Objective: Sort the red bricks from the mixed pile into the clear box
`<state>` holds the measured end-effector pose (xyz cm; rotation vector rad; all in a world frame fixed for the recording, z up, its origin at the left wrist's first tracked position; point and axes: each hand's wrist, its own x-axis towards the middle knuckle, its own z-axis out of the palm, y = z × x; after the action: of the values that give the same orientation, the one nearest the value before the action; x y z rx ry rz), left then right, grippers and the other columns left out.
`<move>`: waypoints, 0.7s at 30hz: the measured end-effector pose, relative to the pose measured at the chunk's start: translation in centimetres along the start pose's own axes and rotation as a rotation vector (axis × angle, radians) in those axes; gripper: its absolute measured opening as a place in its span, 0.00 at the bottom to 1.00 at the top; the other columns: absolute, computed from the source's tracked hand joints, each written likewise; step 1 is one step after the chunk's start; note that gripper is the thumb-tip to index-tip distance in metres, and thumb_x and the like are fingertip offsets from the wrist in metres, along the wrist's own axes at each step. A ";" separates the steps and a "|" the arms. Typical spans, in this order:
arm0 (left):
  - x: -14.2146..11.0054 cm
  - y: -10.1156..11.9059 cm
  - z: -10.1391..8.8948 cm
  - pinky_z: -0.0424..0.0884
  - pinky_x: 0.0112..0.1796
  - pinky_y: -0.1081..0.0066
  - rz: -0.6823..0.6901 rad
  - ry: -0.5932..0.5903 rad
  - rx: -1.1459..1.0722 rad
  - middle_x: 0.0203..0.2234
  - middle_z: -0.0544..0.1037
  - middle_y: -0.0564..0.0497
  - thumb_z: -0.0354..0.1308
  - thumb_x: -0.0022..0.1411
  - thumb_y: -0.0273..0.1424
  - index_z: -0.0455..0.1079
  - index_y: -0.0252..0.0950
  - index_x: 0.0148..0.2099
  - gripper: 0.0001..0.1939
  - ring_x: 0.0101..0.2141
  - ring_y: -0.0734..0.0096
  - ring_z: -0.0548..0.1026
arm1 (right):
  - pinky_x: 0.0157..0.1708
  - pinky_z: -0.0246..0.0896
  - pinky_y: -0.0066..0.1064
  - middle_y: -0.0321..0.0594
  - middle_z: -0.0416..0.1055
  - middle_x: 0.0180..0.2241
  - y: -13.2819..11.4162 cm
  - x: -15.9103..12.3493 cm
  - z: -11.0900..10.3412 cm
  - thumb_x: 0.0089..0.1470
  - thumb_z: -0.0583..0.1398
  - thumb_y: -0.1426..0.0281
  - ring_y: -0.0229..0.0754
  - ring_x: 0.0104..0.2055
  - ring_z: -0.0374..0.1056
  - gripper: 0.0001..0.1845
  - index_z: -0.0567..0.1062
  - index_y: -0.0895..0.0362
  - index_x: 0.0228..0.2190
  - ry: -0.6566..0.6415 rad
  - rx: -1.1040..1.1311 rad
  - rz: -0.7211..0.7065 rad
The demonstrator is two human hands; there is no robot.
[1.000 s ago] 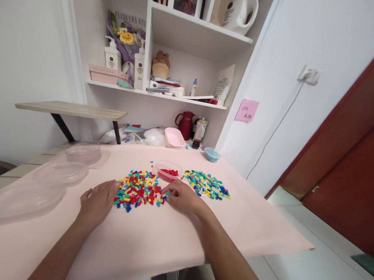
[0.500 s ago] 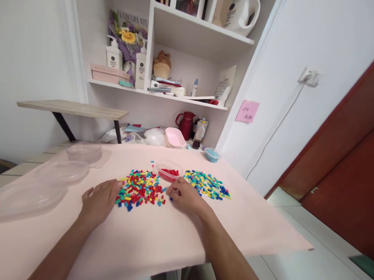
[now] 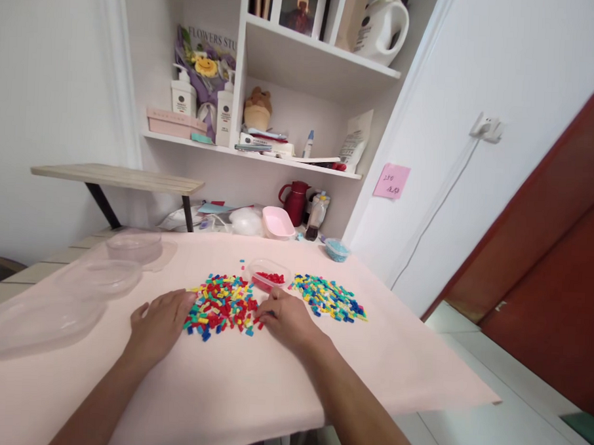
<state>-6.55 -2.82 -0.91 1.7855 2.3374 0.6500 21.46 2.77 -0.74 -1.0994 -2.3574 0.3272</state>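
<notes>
Right hand (image 3: 289,318) back at pile (image 3: 222,302) — seemingly.

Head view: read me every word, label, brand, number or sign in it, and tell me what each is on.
"FLOWERS STU", cut off by the shelf divider: on the backing behind the bouquet.
"250", handwritten, probably: on the pink note; its lower line is illegible.
Too small or blurred to read: print on the two pump bottles, pink box, white jug and white pouch.
</notes>
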 end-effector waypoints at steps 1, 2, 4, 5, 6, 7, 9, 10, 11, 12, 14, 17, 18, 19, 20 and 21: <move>0.0 0.0 0.0 0.51 0.63 0.50 -0.001 -0.003 0.001 0.61 0.72 0.50 0.33 0.70 0.44 0.70 0.47 0.58 0.28 0.63 0.61 0.64 | 0.38 0.60 0.30 0.37 0.74 0.36 0.0 0.1 0.0 0.53 0.62 0.72 0.41 0.36 0.68 0.10 0.83 0.47 0.33 0.023 0.011 0.012; 0.0 0.0 0.0 0.50 0.63 0.50 -0.002 -0.006 0.002 0.62 0.71 0.50 0.33 0.70 0.44 0.70 0.47 0.58 0.28 0.63 0.61 0.64 | 0.37 0.60 0.30 0.37 0.74 0.36 0.1 0.2 -0.1 0.52 0.62 0.72 0.41 0.35 0.68 0.10 0.83 0.48 0.33 0.052 0.036 0.022; 0.0 -0.1 0.0 0.49 0.63 0.50 -0.003 -0.010 0.003 0.62 0.71 0.50 0.32 0.70 0.44 0.69 0.47 0.58 0.28 0.64 0.61 0.63 | 0.36 0.59 0.30 0.37 0.74 0.33 0.4 0.6 -0.3 0.52 0.62 0.73 0.40 0.33 0.67 0.09 0.83 0.50 0.33 0.141 0.124 0.052; 0.0 -0.1 0.1 0.49 0.63 0.50 -0.002 -0.011 0.003 0.62 0.71 0.50 0.32 0.70 0.44 0.69 0.47 0.58 0.29 0.64 0.61 0.62 | 0.34 0.59 0.30 0.36 0.73 0.30 0.7 0.8 -0.4 0.52 0.61 0.72 0.39 0.31 0.66 0.09 0.83 0.51 0.32 0.204 0.179 0.086; 0.0 -0.1 0.1 0.49 0.63 0.50 -0.001 -0.012 0.002 0.62 0.71 0.51 0.31 0.70 0.44 0.69 0.48 0.58 0.29 0.64 0.61 0.62 | 0.32 0.58 0.29 0.35 0.71 0.26 0.9 1.1 -0.6 0.53 0.61 0.70 0.39 0.28 0.64 0.09 0.83 0.53 0.32 0.273 0.234 0.134; 0.0 -0.2 0.1 0.49 0.63 0.50 0.001 -0.013 0.001 0.62 0.70 0.51 0.31 0.69 0.44 0.70 0.48 0.58 0.29 0.65 0.61 0.62 | 0.30 0.56 0.29 0.34 0.68 0.22 1.2 1.3 -0.8 0.54 0.60 0.68 0.38 0.25 0.61 0.09 0.82 0.54 0.32 0.343 0.283 0.192; 0.0 -0.3 0.1 0.50 0.63 0.50 0.002 -0.016 -0.001 0.62 0.70 0.51 0.30 0.69 0.44 0.70 0.48 0.58 0.30 0.65 0.61 0.61 | 0.27 0.52 0.29 0.31 0.63 0.18 1.8 1.8 -1.1 0.53 0.60 0.64 0.37 0.22 0.56 0.11 0.82 0.56 0.32 0.463 0.350 0.306; 0.0 -0.3 0.1 0.50 0.63 0.50 0.002 -0.017 -0.001 0.62 0.70 0.50 0.30 0.69 0.44 0.69 0.47 0.58 0.30 0.65 0.61 0.62 | 0.26 0.51 0.28 0.30 0.61 0.17 2.1 2.1 -1.2 0.52 0.60 0.63 0.37 0.21 0.55 0.12 0.82 0.56 0.31 0.496 0.367 0.342; 0.1 -0.3 0.2 0.50 0.63 0.51 0.003 -0.018 -0.002 0.62 0.70 0.50 0.30 0.69 0.44 0.69 0.46 0.58 0.30 0.64 0.61 0.62 | 0.26 0.50 0.28 0.29 0.60 0.16 2.3 2.3 -1.2 0.52 0.60 0.63 0.37 0.21 0.55 0.12 0.81 0.57 0.31 0.514 0.374 0.363; 0.1 -0.4 0.2 0.50 0.63 0.51 0.002 -0.019 -0.002 0.62 0.70 0.49 0.30 0.69 0.44 0.69 0.46 0.59 0.30 0.64 0.61 0.62 | 0.26 0.50 0.28 0.29 0.60 0.16 2.6 2.4 -1.2 0.51 0.60 0.62 0.37 0.21 0.55 0.13 0.81 0.57 0.30 0.524 0.371 0.375; 0.2 -0.4 0.3 0.50 0.63 0.51 0.000 -0.020 0.000 0.62 0.70 0.49 0.30 0.69 0.44 0.69 0.46 0.59 0.31 0.65 0.61 0.62 | 0.26 0.50 0.29 0.30 0.61 0.16 2.9 2.7 -1.2 0.50 0.60 0.62 0.38 0.22 0.56 0.13 0.81 0.57 0.29 0.520 0.354 0.392; 0.3 -0.4 0.3 0.50 0.64 0.50 -0.004 -0.026 0.002 0.63 0.70 0.51 0.30 0.69 0.44 0.68 0.47 0.59 0.30 0.66 0.62 0.60 | 0.26 0.50 0.29 0.31 0.62 0.17 3.2 2.9 -1.0 0.49 0.61 0.62 0.38 0.22 0.57 0.13 0.82 0.57 0.29 0.502 0.347 0.416; 0.3 -0.4 0.3 0.50 0.64 0.50 -0.004 -0.025 0.001 0.63 0.70 0.51 0.30 0.69 0.44 0.68 0.48 0.59 0.30 0.66 0.62 0.60 | 0.25 0.50 0.29 0.31 0.62 0.17 3.2 2.9 -1.0 0.50 0.61 0.62 0.38 0.22 0.57 0.13 0.82 0.57 0.29 0.498 0.351 0.419; 0.3 -0.4 0.3 0.51 0.64 0.50 -0.003 -0.022 -0.002 0.63 0.70 0.51 0.30 0.69 0.44 0.69 0.48 0.59 0.30 0.66 0.62 0.60 | 0.26 0.50 0.29 0.31 0.62 0.17 3.2 2.9 -1.0 0.50 0.61 0.62 0.38 0.22 0.57 0.13 0.82 0.57 0.30 0.500 0.356 0.415; 0.3 -0.4 0.3 0.51 0.63 0.50 -0.002 -0.018 -0.006 0.62 0.70 0.51 0.31 0.69 0.44 0.69 0.48 0.59 0.30 0.65 0.61 0.61 | 0.26 0.50 0.29 0.31 0.62 0.17 3.2 2.9 -1.1 0.50 0.61 0.61 0.38 0.22 0.57 0.14 0.82 0.57 0.31 0.507 0.360 0.406; 0.3 -0.4 0.2 0.51 0.63 0.49 0.000 -0.014 -0.011 0.62 0.71 0.51 0.31 0.69 0.44 0.69 0.48 0.59 0.30 0.65 0.61 0.61 | 0.27 0.51 0.29 0.31 0.62 0.17 3.1 2.8 -1.2 0.51 0.61 0.61 0.38 0.22 0.57 0.15 0.82 0.57 0.32 0.516 0.366 0.392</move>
<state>-6.88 -2.54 -1.24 1.7798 2.3210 0.6469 22.56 6.94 -0.09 -1.2739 -1.5560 0.5179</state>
